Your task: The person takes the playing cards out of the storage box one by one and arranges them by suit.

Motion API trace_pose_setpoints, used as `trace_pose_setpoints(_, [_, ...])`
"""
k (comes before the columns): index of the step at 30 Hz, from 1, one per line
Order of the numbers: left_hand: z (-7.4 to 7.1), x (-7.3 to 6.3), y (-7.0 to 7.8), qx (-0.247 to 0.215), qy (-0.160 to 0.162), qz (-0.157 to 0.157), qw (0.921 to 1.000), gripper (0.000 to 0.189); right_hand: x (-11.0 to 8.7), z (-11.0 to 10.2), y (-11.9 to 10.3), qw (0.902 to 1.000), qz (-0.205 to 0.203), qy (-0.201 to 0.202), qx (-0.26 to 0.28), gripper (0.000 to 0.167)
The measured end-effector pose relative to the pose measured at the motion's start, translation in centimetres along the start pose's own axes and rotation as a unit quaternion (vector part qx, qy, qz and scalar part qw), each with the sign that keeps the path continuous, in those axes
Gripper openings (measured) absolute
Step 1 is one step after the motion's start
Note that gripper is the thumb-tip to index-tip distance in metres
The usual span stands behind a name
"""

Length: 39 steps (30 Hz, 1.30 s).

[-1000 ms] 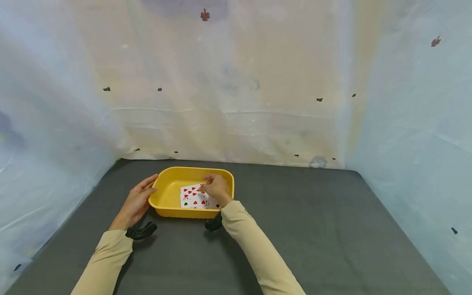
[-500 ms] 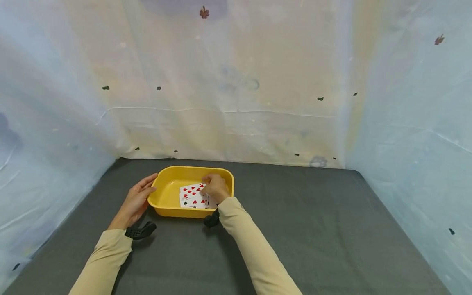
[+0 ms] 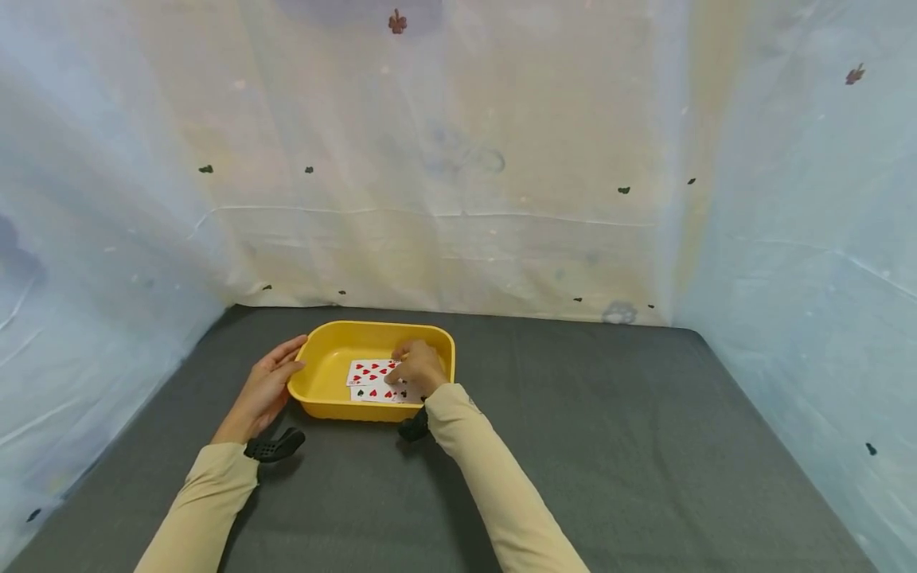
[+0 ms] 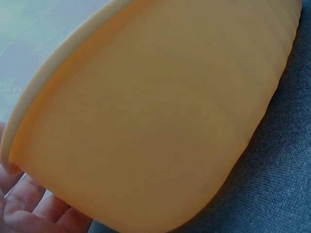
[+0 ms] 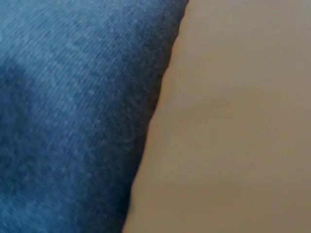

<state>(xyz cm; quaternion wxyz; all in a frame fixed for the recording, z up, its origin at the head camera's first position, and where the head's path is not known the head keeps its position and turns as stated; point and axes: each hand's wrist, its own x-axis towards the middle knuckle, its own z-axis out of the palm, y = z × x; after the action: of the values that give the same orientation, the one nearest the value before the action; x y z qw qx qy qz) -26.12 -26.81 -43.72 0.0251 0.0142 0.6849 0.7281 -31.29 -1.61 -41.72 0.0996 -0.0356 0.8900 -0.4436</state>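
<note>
A yellow plastic tub (image 3: 329, 410) stands at the back left of the table. My left hand (image 3: 259, 394) grips its left end, thumb over the rim and fingers along the outside; in the left wrist view those fingers (image 4: 29, 204) curl behind the end wall. Inside the tub, playing cards lie face up: a hearts card (image 3: 365, 372) overlaps another card (image 3: 368, 394) nearer the front wall. My right hand (image 3: 423, 368) reaches over the front rim and pinches the hearts card at its right part, covering that end. The tub's outer wall (image 5: 233, 121) fills much of the right wrist view.
Dark grey cloth (image 3: 609, 446) covers the table. A pale printed curtain (image 3: 458, 159) encloses its back and both sides. Each wrist wears a black device, one on the left (image 3: 275, 447) and one on the right (image 3: 413, 427), close to the tub's front.
The hearts card has turned from a slant to nearly level and slid slightly left under my right fingers. My left hand keeps its hold on the tub, which stays in place.
</note>
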Motion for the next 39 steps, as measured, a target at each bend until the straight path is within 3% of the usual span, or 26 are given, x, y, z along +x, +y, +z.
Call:
trace_pose_setpoints(10, [0.21, -0.04, -0.09, -0.005, 0.004, 0.003, 1.0, 0.056, -0.31, -0.27, -0.05, 0.9999, 0.002, -0.013, -0.011, 0.052])
trace_pose_setpoints(22, [0.19, 0.13, -0.21, 0.0, 0.006, 0.005, 1.0, 0.056, -0.51, -0.24, -0.05, 0.9997, -0.013, -0.01, -0.017, 0.044])
trace_pose_setpoints(39, [0.28, -0.23, -0.02, -0.006, 0.006, 0.013, 0.9999, 0.056, 0.34, 0.07, 0.24, 0.9977, -0.004, 0.008, 0.068, 0.015])
